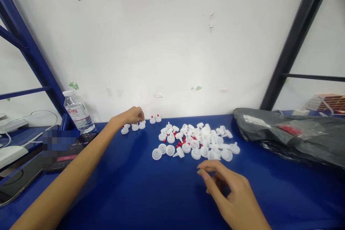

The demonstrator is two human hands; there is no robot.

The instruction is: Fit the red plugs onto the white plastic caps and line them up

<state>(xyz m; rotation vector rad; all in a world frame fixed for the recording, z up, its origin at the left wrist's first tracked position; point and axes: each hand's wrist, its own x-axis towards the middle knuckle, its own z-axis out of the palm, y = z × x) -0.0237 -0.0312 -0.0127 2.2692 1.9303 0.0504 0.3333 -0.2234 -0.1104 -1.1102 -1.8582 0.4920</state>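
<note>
Blue table [161, 194]: left hand [136, 115] stretched far, right hand [231, 194] hovering, curled.

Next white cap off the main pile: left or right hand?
Right hand, likely: it hovers beside the pile, no cap visible in it. Left hand is farther off, at the red-tipped caps.

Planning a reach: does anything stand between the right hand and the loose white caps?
Nothing visible stands between the right hand and the near edge of the white caps. The dark plastic bag lies farther right, outside that gap.
</note>
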